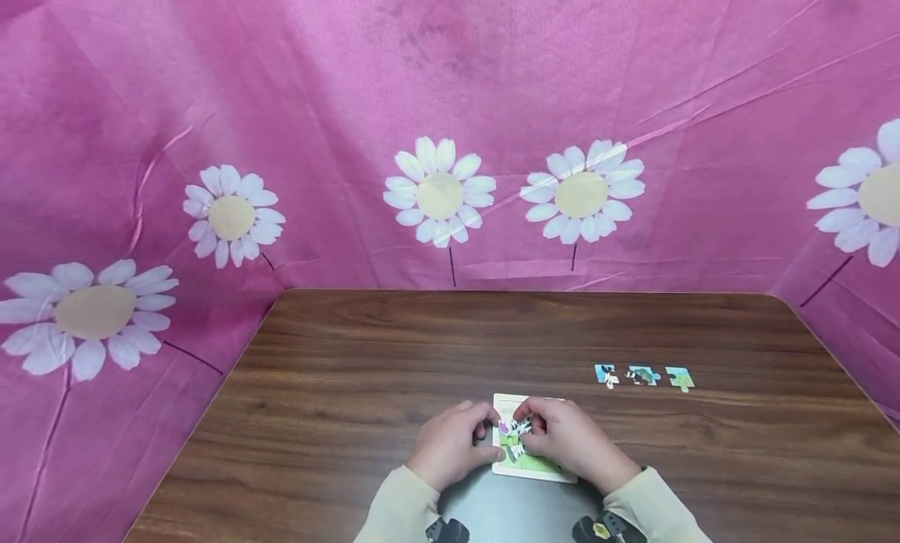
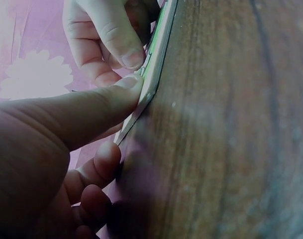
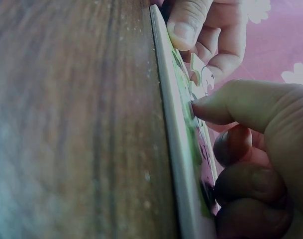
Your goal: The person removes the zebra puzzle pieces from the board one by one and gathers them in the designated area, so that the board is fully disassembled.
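Observation:
A small jigsaw board [image 1: 534,471] with a pale frame lies on the table in front of the person. My left hand [image 1: 450,445] grips its left edge, the thumb [image 2: 106,102] over the frame and fingertips along the side. From the right, my right hand [image 1: 573,441] reaches over the board and pinches a zebra-patterned puzzle piece [image 1: 522,428] between thumb and index finger. In the right wrist view that puzzle piece [image 3: 201,72] stands tilted up from the picture, beside the thumb tip. Green and purple parts of the picture show around it; the right hand covers the board's upper right.
Three loose puzzle pieces lie in a row farther back on the right: one blue and white [image 1: 606,376], one with a dark animal [image 1: 643,375], one green [image 1: 680,378]. The brown wooden table [image 1: 316,402] ends at a pink cloth [image 1: 337,137] printed with daisies.

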The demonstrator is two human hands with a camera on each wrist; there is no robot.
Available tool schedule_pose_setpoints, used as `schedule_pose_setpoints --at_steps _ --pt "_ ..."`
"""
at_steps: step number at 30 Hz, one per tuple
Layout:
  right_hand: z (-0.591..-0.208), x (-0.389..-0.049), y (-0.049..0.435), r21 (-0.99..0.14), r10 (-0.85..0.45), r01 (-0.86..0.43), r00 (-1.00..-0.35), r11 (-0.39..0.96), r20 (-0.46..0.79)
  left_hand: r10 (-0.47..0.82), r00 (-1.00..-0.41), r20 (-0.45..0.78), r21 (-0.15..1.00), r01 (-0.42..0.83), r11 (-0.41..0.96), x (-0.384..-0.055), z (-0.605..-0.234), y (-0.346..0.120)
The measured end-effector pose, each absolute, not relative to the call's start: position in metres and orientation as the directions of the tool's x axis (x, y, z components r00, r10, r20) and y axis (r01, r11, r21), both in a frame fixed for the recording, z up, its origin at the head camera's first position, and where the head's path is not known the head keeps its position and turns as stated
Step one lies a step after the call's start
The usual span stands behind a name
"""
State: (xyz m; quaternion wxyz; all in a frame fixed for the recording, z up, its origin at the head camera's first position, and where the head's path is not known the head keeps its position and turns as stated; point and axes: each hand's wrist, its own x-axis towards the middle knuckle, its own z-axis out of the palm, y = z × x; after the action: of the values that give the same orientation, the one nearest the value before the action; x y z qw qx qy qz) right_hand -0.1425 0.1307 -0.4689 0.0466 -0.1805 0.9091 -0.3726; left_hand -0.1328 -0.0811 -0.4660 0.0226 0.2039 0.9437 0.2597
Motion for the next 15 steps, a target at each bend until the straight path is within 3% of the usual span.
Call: schedule_pose_setpoints --at_steps 15 --pt "-0.4682 -0.1449 0.1304 -0.698 -0.381 -0.323 -0.921 0.639 0.078 0.4 -0.913 0.08 0.476 0.388 0.789 -0.1332 -0.4659 -0.0806"
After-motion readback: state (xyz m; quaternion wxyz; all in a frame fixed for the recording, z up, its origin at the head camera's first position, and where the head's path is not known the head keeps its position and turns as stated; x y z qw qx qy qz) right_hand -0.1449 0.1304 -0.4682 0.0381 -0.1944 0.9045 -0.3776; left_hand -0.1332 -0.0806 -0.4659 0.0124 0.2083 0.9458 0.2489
